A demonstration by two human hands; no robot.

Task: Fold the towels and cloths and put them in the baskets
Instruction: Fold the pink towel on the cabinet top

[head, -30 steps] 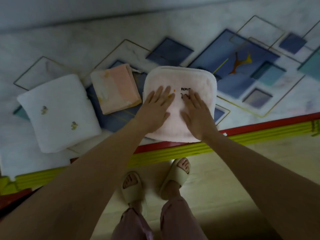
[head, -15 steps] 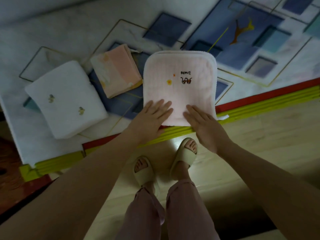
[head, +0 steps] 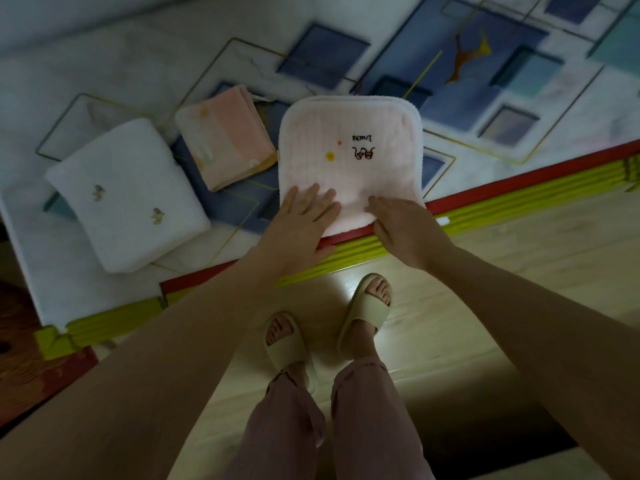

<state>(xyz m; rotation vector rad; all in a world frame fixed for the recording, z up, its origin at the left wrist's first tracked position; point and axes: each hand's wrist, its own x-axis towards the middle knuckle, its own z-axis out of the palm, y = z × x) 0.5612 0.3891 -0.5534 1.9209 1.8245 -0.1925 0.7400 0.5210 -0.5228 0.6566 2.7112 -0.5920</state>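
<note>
Your surface is a bed or mat covered with a patterned sheet [head: 485, 57] of blue, teal and white squares outlined in gold; whether it is a bed or a raised mat you cannot tell. Its near edge carries a red and yellow-green border [head: 519, 199], and below that lies the pale wooden floor [head: 519, 271].

Take the pink towel [head: 349, 150] as your landmark. It lies folded into a rounded square on the sheet, its near edge reaching the red border, with small dark embroidery and an orange dot on its upper face. Well to its left sits the white towel [head: 128, 195], folded thick, with two tiny motifs on top. Between the two, just beside the pink towel's left edge, lies the peach cloth [head: 225, 147], folded and smaller.

Your left hand [head: 298, 226] lies flat on the pink towel's near left corner, fingers straight and spread, gripping nothing. Your right hand [head: 401, 226] rests on the near right corner, fingers bent down over the towel's near edge; whether they pinch it you cannot tell.

Below the pink towel, on the floor, your feet stand in beige slippers [head: 367, 306].
</note>
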